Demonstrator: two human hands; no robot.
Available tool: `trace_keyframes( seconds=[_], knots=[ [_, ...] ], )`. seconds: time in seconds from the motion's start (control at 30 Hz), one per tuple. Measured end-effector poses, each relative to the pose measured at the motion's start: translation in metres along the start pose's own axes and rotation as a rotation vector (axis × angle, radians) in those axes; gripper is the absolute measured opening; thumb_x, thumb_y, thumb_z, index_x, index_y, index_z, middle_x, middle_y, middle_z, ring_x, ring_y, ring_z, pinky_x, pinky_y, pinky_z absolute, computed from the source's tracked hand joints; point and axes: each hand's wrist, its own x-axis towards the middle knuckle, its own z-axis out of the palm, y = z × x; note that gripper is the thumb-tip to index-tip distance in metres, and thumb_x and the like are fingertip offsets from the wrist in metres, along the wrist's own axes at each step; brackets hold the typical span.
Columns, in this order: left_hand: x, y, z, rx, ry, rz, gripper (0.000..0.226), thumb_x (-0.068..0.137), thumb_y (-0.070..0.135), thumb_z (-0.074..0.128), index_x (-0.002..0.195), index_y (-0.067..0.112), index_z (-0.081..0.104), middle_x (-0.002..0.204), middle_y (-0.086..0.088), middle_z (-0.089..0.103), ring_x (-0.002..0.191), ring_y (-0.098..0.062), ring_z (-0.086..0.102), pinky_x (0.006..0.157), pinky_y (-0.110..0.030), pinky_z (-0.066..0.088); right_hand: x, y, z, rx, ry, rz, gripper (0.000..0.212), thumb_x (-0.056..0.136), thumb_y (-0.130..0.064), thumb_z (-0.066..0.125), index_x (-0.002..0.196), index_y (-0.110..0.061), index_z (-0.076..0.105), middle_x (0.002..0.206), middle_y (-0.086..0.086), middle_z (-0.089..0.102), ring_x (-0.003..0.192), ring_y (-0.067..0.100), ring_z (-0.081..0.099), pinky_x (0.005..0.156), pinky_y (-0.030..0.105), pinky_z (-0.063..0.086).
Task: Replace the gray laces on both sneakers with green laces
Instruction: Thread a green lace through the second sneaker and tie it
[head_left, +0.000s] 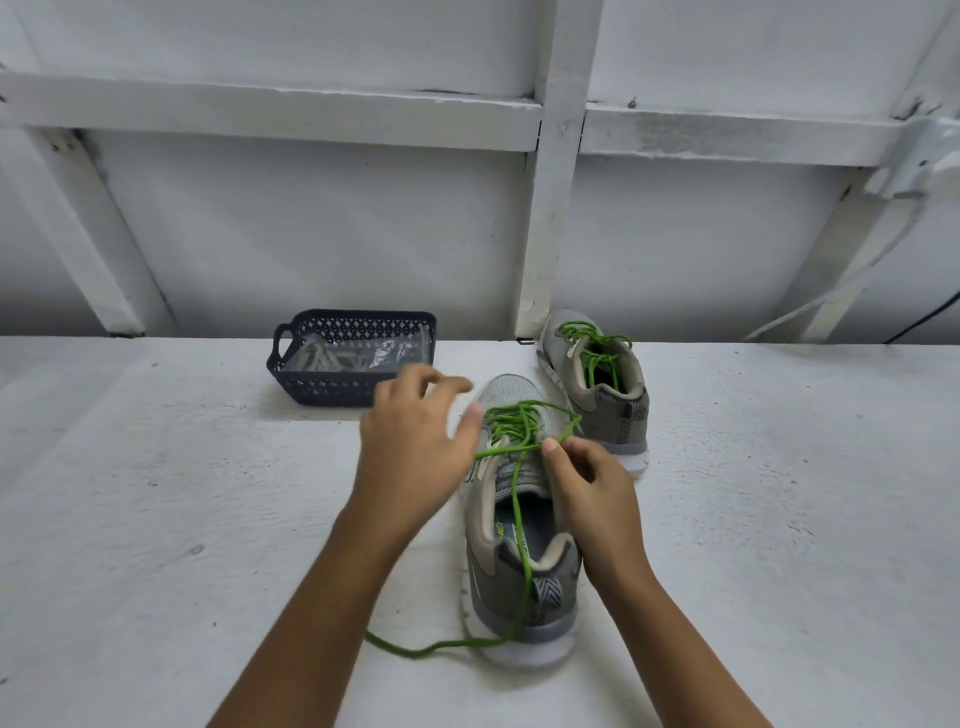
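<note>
Dark blue perforated plastic basket standing on a rough white painted tabletop (crumpled clear plastic bag inside); behind, a white panelled wall with battens.

Near sneaker on desk, between left hand and right hand. Lace from right hand trails over heel onto desk, ends beside left forearm. Far sneaker beyond right hand. Basket beyond left hand, loose laces inside.
</note>
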Motion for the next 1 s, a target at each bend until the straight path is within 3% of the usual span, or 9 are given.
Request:
trace_keyframes(
  seconds=[0.1,0.23,0.4,0.5,0.6,0.73,0.83,0.9,1.0],
  knots=[
    [-0.001,0.019,0.01,0.222,-0.22,0.12,0.034,0.091,0.048,0.048,0.117,0.031,0.062,0.132,0.006,0.044,0.126,-0.019,0.034,0.099,-0.037,0.028,0.0,0.0,-0.001,0.001,-0.002,0.004,0.015,0.089,-0.028,0.063,0.092,-0.014,0.067,0.087,-0.005,0.069,0.075,-0.007,0.061,0.067,0.008,0.046],
    [-0.001,0.022,0.027,0.272,-0.343,0.175,0.029,0.094,0.04,0.044,0.116,0.028,0.059,0.128,0.008,0.045,0.122,-0.016,0.036,0.096,-0.034,0.029,0.001,0.0,-0.002,-0.009,-0.005,0.007,0.017,0.089,-0.028,0.063,0.096,-0.014,0.068,0.09,-0.005,0.07,0.076,-0.007,0.061,0.067,0.007,0.046],
    [0.001,0.014,0.021,-0.367,-0.25,0.033,0.019,0.092,0.02,0.052,0.098,0.019,0.069,0.104,0.006,0.064,0.103,-0.01,0.056,0.091,-0.027,0.042,0.002,0.0,-0.003,0.021,0.007,0.021,0.018,0.089,-0.027,0.063,0.098,-0.012,0.068,0.092,-0.002,0.07,0.078,-0.005,0.061,0.067,0.006,0.045],
    [0.003,0.013,0.01,-0.588,-0.405,-0.064,0.026,0.098,0.017,0.046,0.111,0.02,0.068,0.111,0.012,0.067,0.104,0.005,0.057,0.092,-0.011,0.042,0.001,0.0,-0.001,0.02,0.0,0.011,0.016,0.089,-0.026,0.064,0.094,-0.012,0.068,0.087,-0.002,0.069,0.071,-0.008,0.06,0.064,0.006,0.044],
    [-0.002,0.017,0.007,-0.799,-0.459,-0.127,0.029,0.1,0.013,0.04,0.112,0.011,0.066,0.109,0.002,0.07,0.104,-0.001,0.062,0.091,-0.012,0.044,0.001,0.001,0.0,0.016,0.002,0.008,0.017,0.089,-0.027,0.063,0.097,-0.013,0.068,0.09,-0.002,0.07,0.074,-0.007,0.061,0.065,0.006,0.045],
    [0.0,0.014,0.0,-1.247,-0.314,-0.275,0.033,0.098,0.003,0.029,0.087,-0.003,0.06,0.076,-0.015,0.068,0.082,-0.026,0.069,0.079,-0.026,0.054,0.001,0.002,-0.001,0.008,0.007,0.013,0.018,0.088,-0.028,0.064,0.097,-0.012,0.068,0.09,-0.003,0.069,0.074,-0.008,0.06,0.064,0.004,0.043],
    [0.011,0.001,-0.009,-1.43,-0.087,-0.46,0.034,0.099,0.01,0.027,0.075,0.005,0.051,0.048,-0.004,0.051,0.051,-0.02,0.059,0.061,-0.031,0.055,0.002,0.002,-0.001,0.0,0.003,0.017,0.019,0.088,-0.03,0.064,0.09,-0.011,0.066,0.084,-0.004,0.067,0.068,-0.009,0.057,0.062,0.004,0.041],
    [0.016,-0.01,-0.016,-1.358,0.093,-0.566,0.033,0.097,0.011,0.029,0.07,0.011,0.048,0.042,0.004,0.039,0.04,-0.012,0.043,0.048,-0.026,0.046,0.001,0.002,-0.001,0.009,0.007,0.021,0.018,0.088,-0.03,0.064,0.091,-0.012,0.067,0.085,-0.005,0.068,0.069,-0.01,0.058,0.062,0.003,0.042],
    [0.02,-0.023,-0.021,-1.006,0.236,-0.606,0.026,0.089,0.005,0.031,0.078,0.012,0.053,0.051,0.005,0.045,0.049,-0.014,0.045,0.055,-0.029,0.04,0.0,0.002,0.0,0.026,0.011,0.019,0.017,0.088,-0.028,0.064,0.095,-0.013,0.068,0.09,-0.002,0.07,0.074,-0.008,0.06,0.066,0.005,0.044]
  ],
)
